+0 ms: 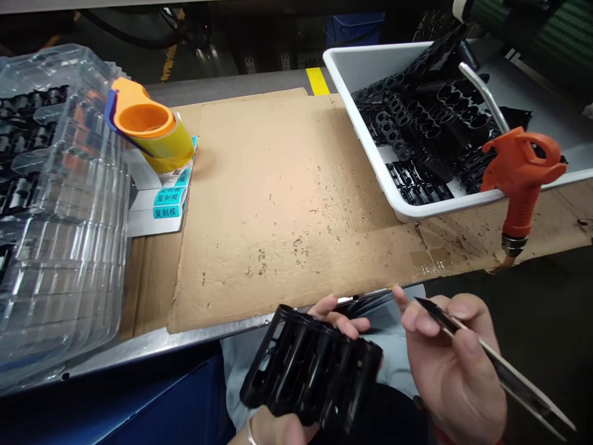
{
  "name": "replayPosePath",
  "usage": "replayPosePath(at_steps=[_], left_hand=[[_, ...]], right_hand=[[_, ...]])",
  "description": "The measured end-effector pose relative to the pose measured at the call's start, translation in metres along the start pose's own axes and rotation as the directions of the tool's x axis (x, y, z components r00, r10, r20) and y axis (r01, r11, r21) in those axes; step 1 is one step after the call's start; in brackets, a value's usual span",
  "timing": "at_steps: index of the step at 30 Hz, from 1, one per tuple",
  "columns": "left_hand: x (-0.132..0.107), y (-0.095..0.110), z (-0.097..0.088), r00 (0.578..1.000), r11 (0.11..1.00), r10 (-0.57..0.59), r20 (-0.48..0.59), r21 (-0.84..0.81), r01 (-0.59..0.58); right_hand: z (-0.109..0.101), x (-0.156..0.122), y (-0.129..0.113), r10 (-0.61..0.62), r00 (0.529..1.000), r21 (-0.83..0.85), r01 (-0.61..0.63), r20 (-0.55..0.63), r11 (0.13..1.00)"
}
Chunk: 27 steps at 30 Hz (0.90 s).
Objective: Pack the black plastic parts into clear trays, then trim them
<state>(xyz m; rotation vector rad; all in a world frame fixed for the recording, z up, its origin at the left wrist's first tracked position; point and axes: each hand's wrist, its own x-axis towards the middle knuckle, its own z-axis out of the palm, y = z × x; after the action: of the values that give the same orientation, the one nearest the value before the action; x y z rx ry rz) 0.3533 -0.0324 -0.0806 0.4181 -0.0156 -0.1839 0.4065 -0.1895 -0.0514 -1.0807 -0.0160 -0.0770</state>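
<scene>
My left hand (278,426) grips a black ribbed plastic part (315,364) with several tube-like channels, tilted in front of my lap. The thumb is at its lower edge, and fingertips show beyond its upper edge. On the right, my right hand (458,364) is closed around a slim craft knife (495,361). Its dark pointed blade aims up and left towards the part, and its pale handle runs down to the right. A gap separates the blade from the part. The palm side of the right hand faces up.
Cardboard (259,204) with black shavings covers the bench. A white bin (398,216) of black parts stands right, an orange air gun (523,173) hooked over its rim. At left are clear plastic trays (78,247), a yellow tape roll (173,148) in an orange dispenser, and labels (167,211).
</scene>
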Motion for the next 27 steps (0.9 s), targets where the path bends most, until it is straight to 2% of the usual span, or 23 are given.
replayPosePath(at_steps=[2,5,9,14,17,22,27], left_hand=[[0.004,0.01,0.003,0.999,0.998,-0.029,-0.024,0.048,0.03],[0.011,0.021,0.007,0.996,0.995,-0.092,-0.014,-0.036,0.091],[0.016,0.028,0.008,0.975,0.973,-0.218,-0.048,-0.085,0.213],[0.017,0.031,0.009,0.934,0.934,-0.356,-0.04,-0.052,0.354],[0.017,0.031,0.01,0.925,0.923,-0.379,-0.035,-0.09,0.374],[0.017,0.029,0.012,0.91,0.902,-0.412,-0.032,-0.155,0.403],[0.016,0.027,0.015,0.896,0.897,-0.429,-0.114,-0.175,0.406]], right_hand=[[-0.008,0.003,-0.002,0.047,0.999,-0.045,-0.046,0.016,0.998],[-0.013,0.006,-0.003,0.183,0.981,-0.06,-0.18,0.057,0.982],[-0.006,0.008,-0.004,0.345,0.938,-0.08,-0.341,0.036,0.937],[0.004,0.002,-0.002,0.43,0.903,-0.062,-0.43,-0.017,0.901],[0.006,-0.004,0.0,0.457,0.889,-0.047,-0.458,-0.021,0.888],[0.01,-0.011,0.003,0.549,0.833,0.034,-0.552,0.075,0.833],[0.016,-0.013,0.005,0.626,0.767,0.138,-0.642,0.144,0.754]])
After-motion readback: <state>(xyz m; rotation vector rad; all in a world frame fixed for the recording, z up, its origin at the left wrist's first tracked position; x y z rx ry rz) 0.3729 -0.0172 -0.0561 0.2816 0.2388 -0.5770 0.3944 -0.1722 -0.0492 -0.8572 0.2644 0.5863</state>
